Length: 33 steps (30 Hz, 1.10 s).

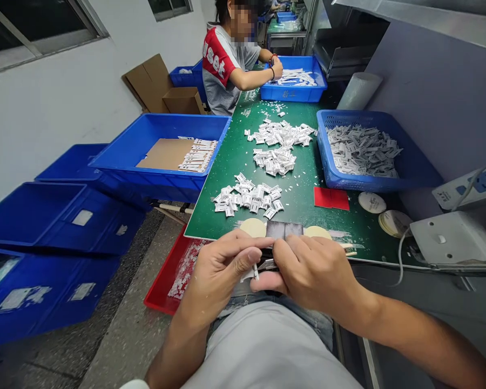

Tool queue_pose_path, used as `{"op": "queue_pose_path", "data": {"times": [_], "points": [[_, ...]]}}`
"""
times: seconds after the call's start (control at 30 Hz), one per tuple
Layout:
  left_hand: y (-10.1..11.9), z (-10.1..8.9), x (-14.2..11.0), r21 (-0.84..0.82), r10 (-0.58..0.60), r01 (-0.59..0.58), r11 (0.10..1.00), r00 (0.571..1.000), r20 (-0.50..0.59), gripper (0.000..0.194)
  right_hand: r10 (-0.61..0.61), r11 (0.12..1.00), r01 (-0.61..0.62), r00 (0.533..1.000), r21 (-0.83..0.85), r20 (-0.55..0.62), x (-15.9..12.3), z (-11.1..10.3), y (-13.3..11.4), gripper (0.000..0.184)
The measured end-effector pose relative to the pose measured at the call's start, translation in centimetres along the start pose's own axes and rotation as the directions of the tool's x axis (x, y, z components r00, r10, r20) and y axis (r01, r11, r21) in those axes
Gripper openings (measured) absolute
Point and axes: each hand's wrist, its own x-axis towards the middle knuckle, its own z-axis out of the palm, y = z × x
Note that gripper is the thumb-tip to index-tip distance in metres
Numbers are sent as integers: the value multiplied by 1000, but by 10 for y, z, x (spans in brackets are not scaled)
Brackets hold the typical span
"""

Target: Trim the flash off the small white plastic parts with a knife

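My left hand (222, 265) is closed in a pinch, thumb against forefinger, with a small white plastic piece (256, 272) showing below the thumb tip. Close against it at the table's front edge, my right hand (314, 267) has its fingers curled and its thumb stretched toward that piece. What lies inside the right fingers is hidden. Just beyond both hands sits a dark flat block (284, 229), between two pale round discs, the left disc (253, 227) and the right disc (317, 232). Farther in lies a loose heap of white plastic pieces (249, 195).
More white pieces (281, 135) lie up the green table (222, 213). A blue basket (360, 183) of white parts stands right, beside a red card (331, 198) and a power strip (470, 186). Blue crates (157, 121) and a red tray (156, 292) are left. A co-worker (227, 65) handles strips at the far end.
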Motion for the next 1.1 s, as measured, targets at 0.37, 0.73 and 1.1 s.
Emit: {"op": "queue_pose_path", "data": {"times": [0.37, 0.73, 1.1], "points": [[1, 6, 2, 4, -12, 12, 1000, 1000, -8, 19, 15, 1000, -14, 999, 8, -53, -4, 1, 3, 56], [-47, -7, 69, 493, 65, -70, 867, 998, 26, 35, 192, 519, -352, 936, 779, 295, -39, 8, 13, 59], [-81, -8, 236, 680, -58, 150, 717, 986, -157, 32, 193, -706, -459, 607, 539, 771, -167, 59, 44, 48]]}}
